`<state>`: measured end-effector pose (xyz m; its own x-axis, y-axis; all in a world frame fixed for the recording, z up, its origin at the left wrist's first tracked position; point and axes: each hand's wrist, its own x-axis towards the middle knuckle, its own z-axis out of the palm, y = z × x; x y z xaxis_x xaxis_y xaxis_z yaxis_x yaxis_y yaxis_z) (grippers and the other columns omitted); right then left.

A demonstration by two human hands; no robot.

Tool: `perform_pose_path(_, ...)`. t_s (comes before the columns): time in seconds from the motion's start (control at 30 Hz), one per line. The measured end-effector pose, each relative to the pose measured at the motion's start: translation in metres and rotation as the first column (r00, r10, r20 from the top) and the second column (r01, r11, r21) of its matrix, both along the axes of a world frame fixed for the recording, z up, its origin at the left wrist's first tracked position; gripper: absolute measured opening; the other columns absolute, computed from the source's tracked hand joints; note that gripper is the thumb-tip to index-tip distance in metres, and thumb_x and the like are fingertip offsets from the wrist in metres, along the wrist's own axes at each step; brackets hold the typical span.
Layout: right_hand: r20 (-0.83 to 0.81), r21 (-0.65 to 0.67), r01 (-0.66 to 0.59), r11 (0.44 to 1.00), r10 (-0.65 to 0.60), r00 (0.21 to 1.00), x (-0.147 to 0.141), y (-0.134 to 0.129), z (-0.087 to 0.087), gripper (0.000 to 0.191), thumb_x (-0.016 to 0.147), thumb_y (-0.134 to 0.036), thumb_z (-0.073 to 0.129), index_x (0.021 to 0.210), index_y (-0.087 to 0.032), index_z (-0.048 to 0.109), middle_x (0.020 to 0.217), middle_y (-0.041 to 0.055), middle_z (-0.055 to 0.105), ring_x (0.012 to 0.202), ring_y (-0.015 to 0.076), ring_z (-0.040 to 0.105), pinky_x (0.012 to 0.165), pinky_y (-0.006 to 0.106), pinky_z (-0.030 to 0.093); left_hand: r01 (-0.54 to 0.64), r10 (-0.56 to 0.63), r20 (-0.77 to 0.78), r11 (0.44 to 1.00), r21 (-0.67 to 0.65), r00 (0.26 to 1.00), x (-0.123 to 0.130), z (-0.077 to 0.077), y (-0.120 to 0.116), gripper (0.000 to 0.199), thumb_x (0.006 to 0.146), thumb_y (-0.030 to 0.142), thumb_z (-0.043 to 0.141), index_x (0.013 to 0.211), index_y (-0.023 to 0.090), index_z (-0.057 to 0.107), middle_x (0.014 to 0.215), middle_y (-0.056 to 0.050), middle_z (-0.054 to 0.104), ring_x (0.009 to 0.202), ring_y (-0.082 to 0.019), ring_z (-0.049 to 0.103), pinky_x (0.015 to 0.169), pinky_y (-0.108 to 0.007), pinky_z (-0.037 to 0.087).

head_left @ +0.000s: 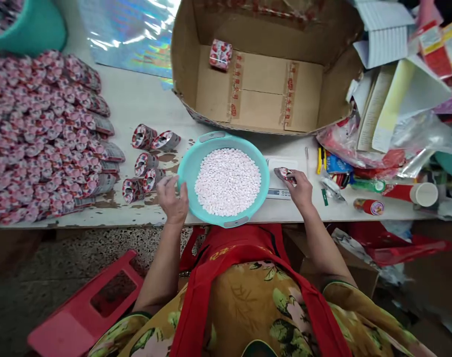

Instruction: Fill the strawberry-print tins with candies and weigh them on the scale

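A turquoise basin (186,173) at the table's front edge holds a heap of small white tablets (227,182). My left hand (173,201) is at the basin's left rim, fingers apart and nothing seen in them; whether it touches the rim I cannot tell. Beside it stand several small printed tubs (144,136) with open tops. To the basin's right, my right hand (302,189) grips another small printed tub (285,174) over a small scale (280,193). The fingers cover part of that tub.
A large pile of pink printed packs (43,134) fills the left, below a turquoise tub (43,29). Behind the basin, an open cardboard box (266,79) holds one printed pack (221,54). Papers (391,104), plastic bags and a paper cup (424,194) clutter the right.
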<state>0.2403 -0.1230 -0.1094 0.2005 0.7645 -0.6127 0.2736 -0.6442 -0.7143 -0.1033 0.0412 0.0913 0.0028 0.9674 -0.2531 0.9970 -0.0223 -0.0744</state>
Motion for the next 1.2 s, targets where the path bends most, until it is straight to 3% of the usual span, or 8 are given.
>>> perform_pose_path(0.23,0.096,-0.058,0.28,0.958,-0.274,0.957,0.034,-0.042,0.021,0.048,0.084,-0.054,0.069,0.116,-0.019,0.061,0.134,0.0168,0.06,0.126,0.0275,0.056,0.091,0.045,0.055,0.226,-0.216,0.129,0.972,-0.066,0.968,0.075,-0.03,0.024,0.027,0.098,0.043,0.053,0.086,0.02,0.061,0.107,-0.013,0.067,0.109,-0.025,0.064,0.106,-0.049,0.048)
perform_pose_path(0.4,0.15,-0.158,0.358,0.92,-0.336,0.93,0.051,-0.085,0.026,0.041,0.083,-0.053,0.067,0.106,-0.018,0.065,0.128,0.0165,0.063,0.12,0.0274,0.06,0.087,0.044,0.056,0.369,-0.301,0.276,0.898,-0.238,0.913,0.141,-0.063,0.026,0.03,0.1,0.039,0.052,0.12,0.02,0.062,0.129,-0.014,0.063,0.125,-0.026,0.056,0.11,-0.047,0.042)
perform_pose_path(0.63,0.215,-0.125,0.319,0.94,-0.288,0.933,0.053,-0.112,0.028,0.036,0.085,-0.05,0.066,0.101,-0.018,0.068,0.122,0.0173,0.067,0.116,0.0287,0.062,0.092,0.049,0.055,0.674,-0.439,0.519,0.569,-0.471,0.733,0.216,-0.115,0.009,0.035,0.1,0.032,0.052,0.133,0.019,0.057,0.135,-0.014,0.06,0.123,-0.027,0.053,0.105,-0.044,0.044)
perform_pose_path(0.9,0.167,-0.091,0.367,0.926,-0.349,0.922,0.054,-0.098,0.038,0.03,0.086,-0.047,0.067,0.098,-0.02,0.071,0.111,0.0131,0.072,0.104,0.0271,0.068,0.083,0.047,0.06,0.682,-0.549,0.498,0.193,-0.706,0.671,0.261,-0.173,-0.038,0.033,0.098,0.016,0.05,0.129,0.019,0.059,0.126,-0.015,0.063,0.116,-0.029,0.058,0.097,-0.044,0.047)
perform_pose_path(0.97,0.156,-0.018,0.377,0.926,-0.37,0.916,0.059,-0.068,0.036,0.029,0.086,-0.047,0.068,0.097,-0.02,0.071,0.106,0.0115,0.073,0.1,0.0267,0.069,0.082,0.047,0.061,0.672,-0.508,0.484,0.296,-0.679,0.713,0.26,-0.164,-0.025,0.03,0.1,0.018,0.045,0.126,0.018,0.059,0.118,-0.013,0.065,0.109,-0.025,0.061,0.094,-0.04,0.05)
perform_pose_path(1.03,0.16,0.104,0.369,0.924,-0.382,0.91,0.067,-0.024,0.035,0.028,0.087,-0.046,0.068,0.098,-0.021,0.071,0.104,0.0104,0.073,0.098,0.0263,0.069,0.084,0.048,0.061,0.647,-0.449,0.466,0.522,-0.556,0.763,0.242,-0.133,0.003,0.031,0.101,0.025,0.048,0.131,0.019,0.055,0.12,-0.012,0.065,0.109,-0.024,0.062,0.096,-0.04,0.05)
perform_pose_path(1.13,0.126,0.305,0.3,0.904,-0.35,0.928,0.075,0.069,0.029,0.027,0.089,-0.042,0.068,0.107,-0.022,0.069,0.108,0.0104,0.072,0.1,0.026,0.068,0.087,0.046,0.06,0.453,-0.366,0.31,0.846,-0.28,0.877,0.18,-0.057,0.05,0.034,0.101,0.032,0.05,0.134,0.023,0.051,0.126,-0.013,0.065,0.115,-0.025,0.06,0.101,-0.041,0.049)
perform_pose_path(1.2,0.067,0.392,0.221,0.893,-0.267,0.961,0.069,0.142,0.014,0.029,0.089,-0.039,0.068,0.114,-0.023,0.068,0.115,0.0116,0.069,0.106,0.0256,0.066,0.09,0.043,0.059,0.249,-0.238,0.09,0.959,-0.139,0.967,0.122,-0.007,0.066,0.042,0.096,0.038,0.059,0.134,0.021,0.05,0.124,-0.015,0.065,0.112,-0.027,0.062,0.099,-0.042,0.05)
